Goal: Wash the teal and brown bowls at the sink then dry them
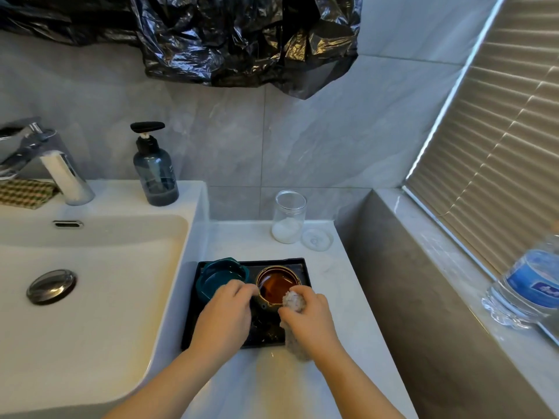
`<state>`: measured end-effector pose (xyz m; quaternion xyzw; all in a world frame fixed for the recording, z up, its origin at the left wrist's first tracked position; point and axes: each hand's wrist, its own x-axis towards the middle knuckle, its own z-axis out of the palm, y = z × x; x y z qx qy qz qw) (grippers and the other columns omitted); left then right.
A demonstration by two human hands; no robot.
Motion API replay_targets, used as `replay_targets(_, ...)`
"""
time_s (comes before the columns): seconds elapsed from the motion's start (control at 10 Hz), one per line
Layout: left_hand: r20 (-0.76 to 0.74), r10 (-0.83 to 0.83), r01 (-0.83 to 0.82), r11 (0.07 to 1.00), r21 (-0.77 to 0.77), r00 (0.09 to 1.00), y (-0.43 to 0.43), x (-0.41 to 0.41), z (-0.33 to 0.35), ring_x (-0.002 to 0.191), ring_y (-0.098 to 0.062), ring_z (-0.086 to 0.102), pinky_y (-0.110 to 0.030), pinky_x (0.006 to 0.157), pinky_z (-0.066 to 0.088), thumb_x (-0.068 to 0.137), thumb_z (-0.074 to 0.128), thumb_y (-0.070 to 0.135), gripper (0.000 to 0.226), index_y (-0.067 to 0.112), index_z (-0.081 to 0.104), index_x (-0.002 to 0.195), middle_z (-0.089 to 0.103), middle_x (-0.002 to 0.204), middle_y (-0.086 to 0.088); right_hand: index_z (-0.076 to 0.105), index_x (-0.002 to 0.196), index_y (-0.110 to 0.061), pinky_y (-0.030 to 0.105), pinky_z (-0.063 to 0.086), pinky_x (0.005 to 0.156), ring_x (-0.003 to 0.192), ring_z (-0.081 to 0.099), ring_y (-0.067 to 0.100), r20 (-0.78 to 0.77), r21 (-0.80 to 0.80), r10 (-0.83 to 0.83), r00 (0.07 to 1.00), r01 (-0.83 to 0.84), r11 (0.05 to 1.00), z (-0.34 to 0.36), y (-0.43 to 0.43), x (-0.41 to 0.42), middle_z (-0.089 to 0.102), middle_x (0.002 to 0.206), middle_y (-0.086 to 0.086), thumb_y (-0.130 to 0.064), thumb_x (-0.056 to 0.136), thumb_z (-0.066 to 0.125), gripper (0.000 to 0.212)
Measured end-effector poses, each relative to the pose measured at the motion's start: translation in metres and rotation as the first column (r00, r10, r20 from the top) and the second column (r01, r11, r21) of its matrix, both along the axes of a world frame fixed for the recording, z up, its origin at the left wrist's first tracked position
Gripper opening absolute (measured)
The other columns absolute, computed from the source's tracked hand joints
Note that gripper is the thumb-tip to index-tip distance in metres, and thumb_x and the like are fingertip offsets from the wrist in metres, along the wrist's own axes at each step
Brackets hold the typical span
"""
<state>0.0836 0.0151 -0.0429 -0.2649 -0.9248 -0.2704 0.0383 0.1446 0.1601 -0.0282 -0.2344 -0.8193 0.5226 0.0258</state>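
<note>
Glossy brown bowl (276,285), fluffy cloth (292,300) (w/ chrome faucet (57,167)), matt tray (298,264)

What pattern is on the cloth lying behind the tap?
A green and cream check on the cloth behind the tap; head view, far left.

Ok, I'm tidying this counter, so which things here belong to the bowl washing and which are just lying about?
In use: teal bowl, brown bowl, tray under them, cloth in the right hand, left hand at the brown bowl's rim, sink, tap, soap bottle.
Lying about: jar, its lid, water bottle, checked cloth, black bag.
</note>
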Motion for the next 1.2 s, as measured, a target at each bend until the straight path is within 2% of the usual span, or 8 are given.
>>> replay_targets(0.1,0.353,-0.129,0.02,0.955,0.295,0.927,0.007,0.016,0.003,0.098,-0.006,0.056,-0.019,0.087,0.046,0.092,0.054,0.017,0.02,0.033,0.057,0.103,0.056,0.11,0.007,0.057,0.103,-0.02,0.024,0.05,0.071,0.092,0.057,0.013,-0.024,-0.342,-0.101,0.995,0.086,0.936,0.012,-0.006,0.008,0.056,0.112,0.007,-0.01,0.085,0.056,0.021)
replay_targets(0.2,0.753,-0.285,-0.175,0.867,0.467,0.593,0.012,0.027,0.011,0.107,-0.01,0.057,-0.031,0.092,0.052,0.091,0.058,0.032,0.028,0.035,0.048,0.117,0.057,0.119,0.007,0.057,0.097,-0.015,0.042,0.053,0.085,0.1,0.06,0.026,-0.049,-0.547,-0.224,0.973,0.161,0.821,0.014,-0.012,0.013,0.061,0.107,0.012,-0.005,0.087,0.056,0.014)
replay_targets(0.3,0.848,-0.35,-0.329,0.809,0.488,0.398,0.006,0.032,0.012,0.11,-0.021,0.059,-0.042,0.088,0.055,0.088,0.063,0.031,0.035,0.032,0.048,0.119,0.057,0.122,0.001,0.053,0.102,-0.007,0.045,0.052,0.088,0.105,0.06,0.034,-0.042,-0.673,-0.29,0.956,0.188,0.715,0.013,-0.019,0.02,0.059,0.111,0.019,-0.001,0.09,0.053,0.014)
replay_targets(0.4,0.815,-0.268,-0.345,0.806,0.482,0.513,0.0,0.034,0.012,0.104,-0.024,0.064,-0.041,0.083,0.058,0.087,0.065,0.023,0.028,0.026,0.053,0.111,0.061,0.119,-0.007,0.049,0.11,-0.011,0.038,0.057,0.077,0.1,0.063,0.03,-0.047,-0.704,-0.288,0.956,0.173,0.689,0.012,-0.023,0.03,0.058,0.108,0.016,-0.001,0.089,0.055,0.024)
replay_targets(0.6,0.609,-0.162,-0.161,0.883,0.441,0.777,-0.024,0.039,0.006,0.094,-0.016,0.064,-0.029,0.076,0.057,0.086,0.065,0.022,0.017,0.028,0.054,0.097,0.063,0.102,-0.003,0.055,0.08,-0.019,0.019,0.042,0.056,0.069,0.052,0.012,0.024,-0.25,-0.088,0.996,0.091,0.964,0.006,-0.025,0.051,0.058,0.08,0.002,-0.014,0.085,0.058,0.008)
replay_targets(0.9,0.156,-0.091,0.108,0.989,-0.102,0.983,-0.031,0.061,-0.03,0.094,-0.008,0.047,-0.018,0.077,0.036,0.089,0.052,0.025,0.012,0.031,0.044,0.095,0.048,0.097,0.012,0.037,0.069,-0.025,0.025,0.035,0.058,0.075,0.049,0.014,0.302,0.205,0.079,0.95,-0.145,0.968,-0.02,-0.039,0.064,0.05,0.083,-0.003,-0.021,0.082,0.05,0.018)
replay_targets(1.1,-0.071,-0.172,0.138,0.929,-0.345,0.982,-0.036,0.064,-0.065,0.057,-0.008,0.057,-0.018,0.053,0.024,0.054,0.07,0.041,0.015,0.039,0.066,0.068,0.059,0.062,0.017,0.049,0.1,-0.023,0.03,0.042,0.084,0.109,0.047,0.02,0.351,0.456,0.152,0.924,-0.31,0.834,-0.038,-0.045,0.073,0.045,0.103,0.0,-0.031,0.089,0.047,0.014)
replay_targets(1.2,-0.006,-0.109,0.101,0.945,-0.311,0.994,-0.039,0.068,-0.058,0.099,-0.015,0.063,-0.029,0.069,0.047,0.08,0.059,0.041,0.028,0.037,0.064,0.108,0.063,0.104,0.015,0.049,0.119,-0.03,0.028,0.038,0.096,0.117,0.042,0.018,0.292,0.452,0.093,0.952,-0.223,0.864,-0.032,-0.039,0.08,0.044,0.125,-0.004,-0.038,0.088,0.049,0.033)
